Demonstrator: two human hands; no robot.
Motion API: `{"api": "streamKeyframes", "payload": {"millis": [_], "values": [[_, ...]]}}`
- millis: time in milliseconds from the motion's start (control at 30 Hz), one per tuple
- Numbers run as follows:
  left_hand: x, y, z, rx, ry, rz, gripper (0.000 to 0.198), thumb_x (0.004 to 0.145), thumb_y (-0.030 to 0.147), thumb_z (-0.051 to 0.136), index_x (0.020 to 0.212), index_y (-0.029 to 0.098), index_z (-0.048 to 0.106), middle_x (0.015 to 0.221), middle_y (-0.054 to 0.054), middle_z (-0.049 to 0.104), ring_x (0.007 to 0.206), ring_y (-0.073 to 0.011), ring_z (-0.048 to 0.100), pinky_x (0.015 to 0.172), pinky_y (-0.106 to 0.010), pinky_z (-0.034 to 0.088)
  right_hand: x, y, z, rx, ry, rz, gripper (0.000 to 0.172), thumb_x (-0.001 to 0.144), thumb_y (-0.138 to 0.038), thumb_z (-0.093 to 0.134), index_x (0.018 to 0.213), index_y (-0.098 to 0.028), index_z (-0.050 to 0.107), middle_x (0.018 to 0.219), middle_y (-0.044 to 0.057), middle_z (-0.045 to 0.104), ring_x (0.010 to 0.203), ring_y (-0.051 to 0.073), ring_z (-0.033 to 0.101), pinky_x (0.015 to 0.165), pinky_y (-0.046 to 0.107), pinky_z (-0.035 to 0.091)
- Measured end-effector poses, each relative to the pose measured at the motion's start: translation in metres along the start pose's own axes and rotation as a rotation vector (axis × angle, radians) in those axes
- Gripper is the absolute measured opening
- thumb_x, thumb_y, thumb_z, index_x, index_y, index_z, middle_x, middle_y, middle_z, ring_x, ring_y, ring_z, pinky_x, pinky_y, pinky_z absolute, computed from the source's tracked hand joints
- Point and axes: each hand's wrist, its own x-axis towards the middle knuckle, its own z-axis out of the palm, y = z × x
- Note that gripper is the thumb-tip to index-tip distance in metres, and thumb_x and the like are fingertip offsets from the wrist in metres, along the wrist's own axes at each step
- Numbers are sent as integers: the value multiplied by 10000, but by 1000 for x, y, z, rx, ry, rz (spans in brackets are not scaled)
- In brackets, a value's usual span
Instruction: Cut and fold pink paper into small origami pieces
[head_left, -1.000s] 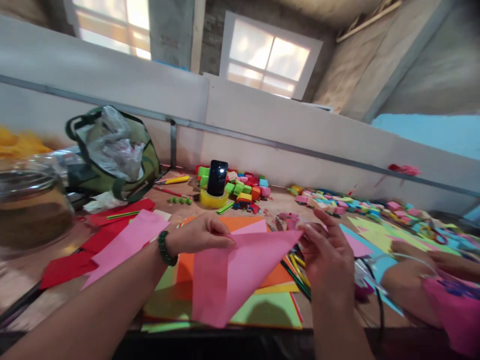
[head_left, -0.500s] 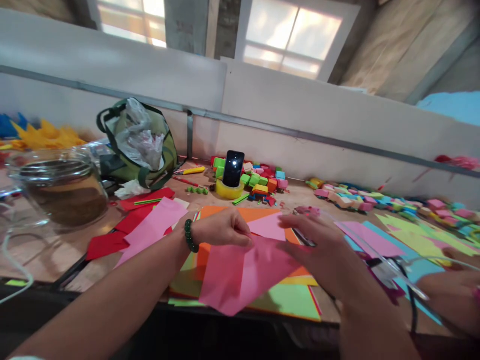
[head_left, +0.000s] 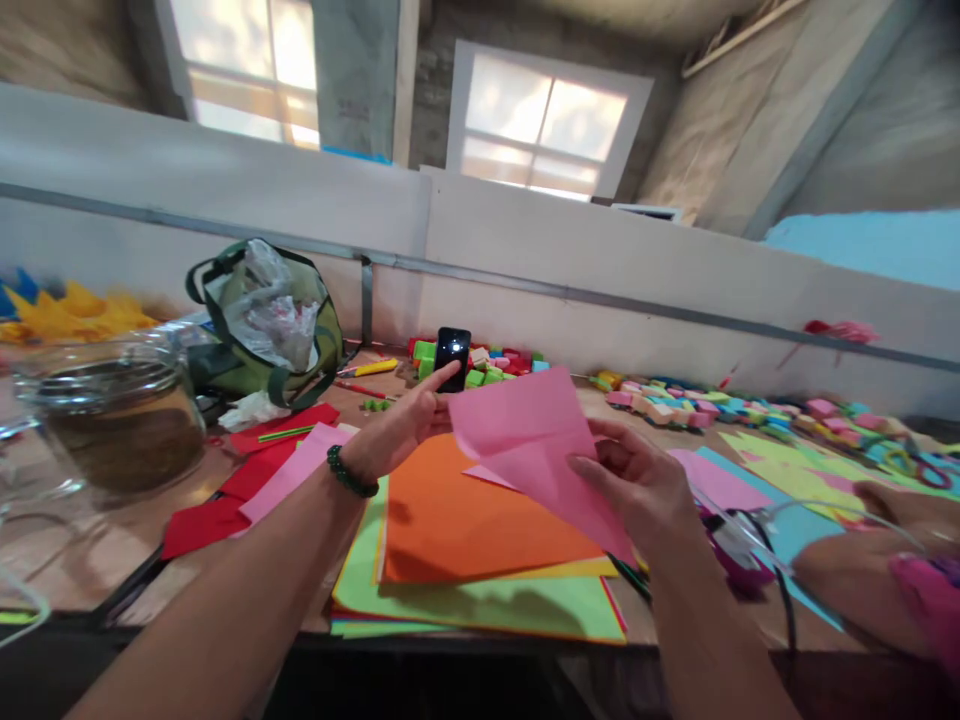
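Note:
A pink paper sheet (head_left: pixel 536 440), partly folded, is lifted above a stack of coloured sheets topped by an orange sheet (head_left: pixel 465 520). My right hand (head_left: pixel 645 485) grips the pink sheet at its lower right, fingers curled round it. My left hand (head_left: pixel 401 425), with a green bead bracelet on the wrist, touches the sheet's upper left corner, its fingers stretched out behind the paper. Below the orange sheet lie yellow and green sheets (head_left: pixel 480 605).
A glass jar (head_left: pixel 112 415) stands at the left, a green bag (head_left: pixel 266 315) behind it. A phone (head_left: pixel 452 352) stands among coloured blocks (head_left: pixel 495 362). Red and pink papers (head_left: pixel 247 470) lie at the left. Another person's arm (head_left: pixel 862 565) rests at the right.
The pink sheet was lying on the stack while both hands pressed a fold. Now it is raised off the stack and held up, baring the orange sheet.

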Motion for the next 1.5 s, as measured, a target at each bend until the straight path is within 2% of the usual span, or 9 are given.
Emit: {"api": "streamKeyframes", "payload": {"millis": [100,200,367,600,933,1100,1267,1400,1500], "values": [[0,-6,11,-7,137,-93,925,693,509,732,1452,266,262,1146,-117,640,1049,-232,599,904,-363,403,-2,10,-1,215,153,17,528,538,-256,855,1019,-198,645,758,25,733,648,185,676,578,299,547],[-7,-18,40,38,34,-124,791,635,306,817,1331,216,451,1021,-85,683,956,-216,635,848,-337,438,-5,19,7,330,184,35,514,504,-216,870,966,-184,648,712,15,727,612,165,674,564,277,554],[-23,-47,87,11,187,-49,437,576,256,855,955,169,658,811,-26,702,761,-161,642,758,-285,477,-20,26,30,419,179,2,451,585,-207,838,988,-199,634,770,9,734,671,149,683,646,272,564],[-44,-66,106,-14,216,-107,277,605,327,827,779,128,746,777,-47,715,743,-170,623,776,-290,476,-42,28,47,359,201,-72,392,656,-233,800,996,-202,607,777,23,732,689,159,675,649,278,548],[-70,-68,109,280,246,-195,457,798,540,591,698,111,716,697,-48,695,772,-201,625,773,-303,476,-48,27,38,366,201,10,452,602,-265,838,972,-206,584,729,2,722,625,137,659,575,228,525],[-67,-60,104,205,629,-192,391,559,440,831,694,124,643,699,-24,673,716,-177,619,696,-278,480,-47,33,37,351,98,33,440,611,-260,835,966,-201,581,696,-10,707,623,127,654,607,231,531],[-66,-40,75,129,553,-47,348,690,441,726,669,96,691,663,-68,686,676,-172,632,751,-311,504,-39,46,33,368,101,108,551,567,-259,850,1034,-201,563,638,-46,661,623,120,641,634,239,513],[-82,-30,49,524,739,136,386,799,432,622,1026,129,694,993,-108,710,937,-222,640,869,-363,487,-29,60,34,248,27,227,622,530,-303,836,1064,-182,541,557,-93,570,494,91,538,531,223,439],[-99,-36,56,1189,633,224,379,902,383,493,1180,165,631,1238,-124,612,1161,-249,529,1013,-432,388,-25,74,40,-16,-66,291,633,553,-292,778,1117,-153,525,515,-109,506,449,91,454,470,222,353]]}}
